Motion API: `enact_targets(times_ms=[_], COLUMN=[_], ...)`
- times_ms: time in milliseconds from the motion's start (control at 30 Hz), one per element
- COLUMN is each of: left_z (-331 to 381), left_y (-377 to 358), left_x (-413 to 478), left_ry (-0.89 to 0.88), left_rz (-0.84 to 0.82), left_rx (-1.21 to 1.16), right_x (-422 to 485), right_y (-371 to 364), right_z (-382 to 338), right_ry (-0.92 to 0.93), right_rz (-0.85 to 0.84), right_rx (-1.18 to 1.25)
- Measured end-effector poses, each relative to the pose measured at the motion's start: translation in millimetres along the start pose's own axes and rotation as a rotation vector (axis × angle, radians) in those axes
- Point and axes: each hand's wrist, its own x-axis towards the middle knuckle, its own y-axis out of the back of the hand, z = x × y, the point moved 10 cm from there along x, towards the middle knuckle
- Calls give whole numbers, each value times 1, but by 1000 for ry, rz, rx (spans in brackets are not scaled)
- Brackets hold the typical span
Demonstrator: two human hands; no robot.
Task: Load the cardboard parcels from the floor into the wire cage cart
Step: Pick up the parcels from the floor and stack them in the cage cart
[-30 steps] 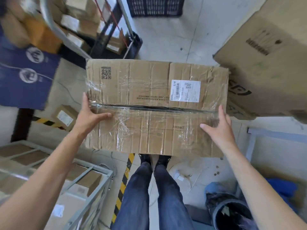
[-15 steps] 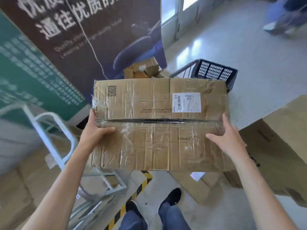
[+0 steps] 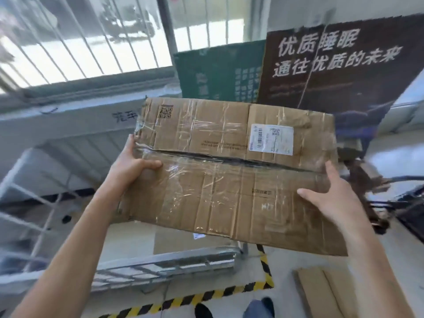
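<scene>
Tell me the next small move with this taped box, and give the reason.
Probably carry the cardboard box forward and left, over the wire cage cart rail, then lower it in. The left hand and right hand grip its two ends, holding it in the air, and its near edge hangs about above the cart's front rail, not yet inside.

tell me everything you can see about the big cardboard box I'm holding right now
The cardboard parcel is a wide, flat brown box, creased and wrapped in wrinkled clear tape. Its two top flaps meet at a dark seam running across it. A printed QR code sits at the far left corner, a white shipping label on the far right flap. It is held in the air, tilted slightly, above the wire cage cart. The left hand and right hand grip its sides.
</scene>
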Motion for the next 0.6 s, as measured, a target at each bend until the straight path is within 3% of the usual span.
enact_targets(times_ms=[267, 400, 600], left_z=[-168, -221, -298], left_y=[208, 267, 323], left_x=[-55, -57, 6], left_ry=[180, 259, 295], left_rz=[286, 385, 381], left_rx=[-75, -85, -171], right_x=[-26, -32, -36], right_y=[-192, -269, -368], right_z=[-175, -225, -274], right_ry=[262, 284, 281], right_rz=[-329, -423, -435], right_rx=[-36, -57, -25])
